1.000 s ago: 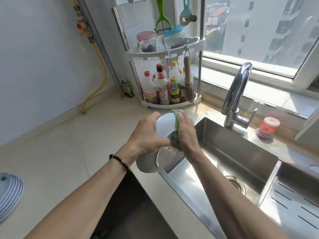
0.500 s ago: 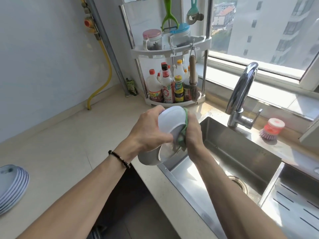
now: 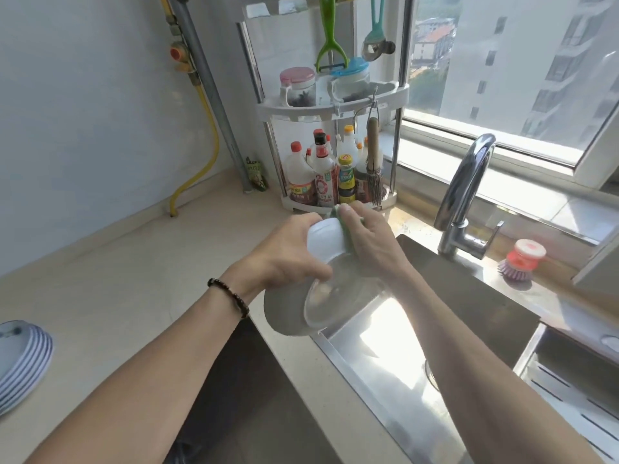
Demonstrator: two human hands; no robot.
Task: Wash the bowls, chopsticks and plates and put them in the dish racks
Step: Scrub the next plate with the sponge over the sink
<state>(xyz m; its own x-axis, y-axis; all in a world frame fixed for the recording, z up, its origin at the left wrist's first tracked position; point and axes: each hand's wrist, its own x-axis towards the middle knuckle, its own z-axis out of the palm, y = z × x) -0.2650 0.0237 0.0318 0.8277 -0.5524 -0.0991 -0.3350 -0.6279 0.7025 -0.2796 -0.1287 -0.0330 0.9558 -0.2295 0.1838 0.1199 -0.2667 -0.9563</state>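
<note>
A white bowl [image 3: 326, 241] is held up over the near-left corner of the sink [image 3: 469, 316], tilted on its side. It is gripped by the left hand [image 3: 288, 259], fingers curled round its rim and thumb across the near edge. Against its far side a green scouring pad [image 3: 340, 226] is pressed by the right hand [image 3: 366, 236], whose fingers are laid nearly flat along the pad, lightly bent over it rather than clenched.

Directly beneath, a metal basin [image 3: 288, 313] with a clear bowl [image 3: 338, 296] nested inside it is seen perched on the sink's near-left edge, partly on the counter [image 3: 134, 279]. Whether it is steadied by anything cannot be told.

Left of the sink, at the counter's edge, a stack of plates [image 3: 23, 360] is waiting. No water is seen running from the tap [image 3: 465, 192] behind the sink.

The risk here is judged to be slippage: a wet, soapy bowl held only at the rim could be pushed out of the grip by the scrubbing pressure and dropped onto the glassware below. The basin could also be knocked off the edge by a forearm.
</note>
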